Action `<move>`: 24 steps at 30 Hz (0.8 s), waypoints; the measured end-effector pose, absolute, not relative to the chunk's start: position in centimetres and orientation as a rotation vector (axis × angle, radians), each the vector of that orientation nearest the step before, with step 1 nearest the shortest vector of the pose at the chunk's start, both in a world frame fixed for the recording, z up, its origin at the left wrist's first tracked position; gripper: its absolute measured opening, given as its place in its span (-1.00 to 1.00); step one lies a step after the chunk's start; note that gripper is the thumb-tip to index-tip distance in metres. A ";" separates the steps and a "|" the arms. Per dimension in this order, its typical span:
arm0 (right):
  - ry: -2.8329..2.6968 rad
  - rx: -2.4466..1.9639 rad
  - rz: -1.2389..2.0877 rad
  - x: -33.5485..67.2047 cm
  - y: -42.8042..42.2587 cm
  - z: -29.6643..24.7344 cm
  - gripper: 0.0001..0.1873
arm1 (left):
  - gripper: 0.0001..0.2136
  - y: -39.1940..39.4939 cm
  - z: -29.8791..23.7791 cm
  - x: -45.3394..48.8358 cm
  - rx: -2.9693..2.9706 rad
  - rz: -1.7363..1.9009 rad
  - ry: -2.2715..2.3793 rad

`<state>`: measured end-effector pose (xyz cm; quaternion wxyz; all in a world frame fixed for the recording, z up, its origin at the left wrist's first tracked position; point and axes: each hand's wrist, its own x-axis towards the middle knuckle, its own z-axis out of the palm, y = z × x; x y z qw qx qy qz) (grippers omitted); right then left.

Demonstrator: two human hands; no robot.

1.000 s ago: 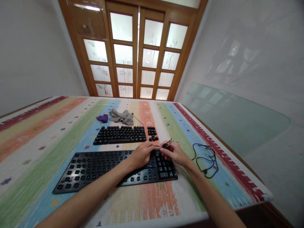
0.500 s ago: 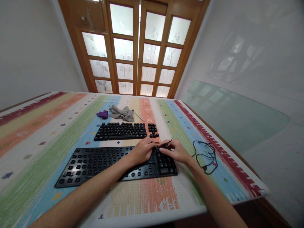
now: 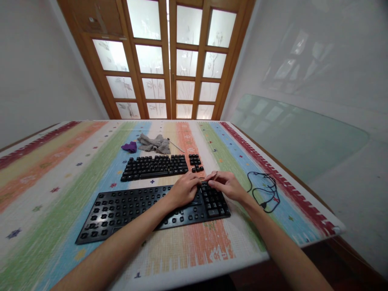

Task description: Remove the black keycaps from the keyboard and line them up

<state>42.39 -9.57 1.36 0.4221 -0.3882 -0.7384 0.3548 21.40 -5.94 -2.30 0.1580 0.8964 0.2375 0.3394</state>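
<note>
A black keyboard (image 3: pixel 130 208) lies before me, with most of its main section stripped to bare key sockets. Keycaps still sit on its number pad (image 3: pixel 212 201). My left hand (image 3: pixel 185 188) rests over the keyboard's right part, fingers curled together at the number pad's upper left corner; what they grip is hidden. My right hand (image 3: pixel 227 185) is closed beside it over the pad's top row, pinching a thin dark tool (image 3: pixel 216 175) whose kind I cannot make out. Behind the keyboard, removed black keycaps (image 3: pixel 156 165) are laid out in rows, with a smaller group (image 3: pixel 194 160) to their right.
A grey cloth (image 3: pixel 154 143), a purple cloth (image 3: pixel 129 147) and a thin rod (image 3: pixel 176 145) lie farther back. To the right is a coiled black cable (image 3: pixel 263 190). A striped tablecloth (image 3: pixel 57 214) covers the table, whose front edge is near me.
My right hand has turned slightly, and the thin tool shows less between its fingers. The keyboard appears shifted a little rightward as the view tilts. My left hand stays at the number pad.
</note>
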 end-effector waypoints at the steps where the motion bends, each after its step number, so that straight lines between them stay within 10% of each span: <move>1: -1.871 -0.971 0.886 42.4 -9.6 1.5 -0.67 | -0.79 -5.9 -2.3 21.4 2.567 0.966 0.682; 24: -1.764 -1.051 0.922 42.8 -9.4 1.1 -0.59 | -0.81 -6.0 -2.4 21.4 2.540 0.917 0.723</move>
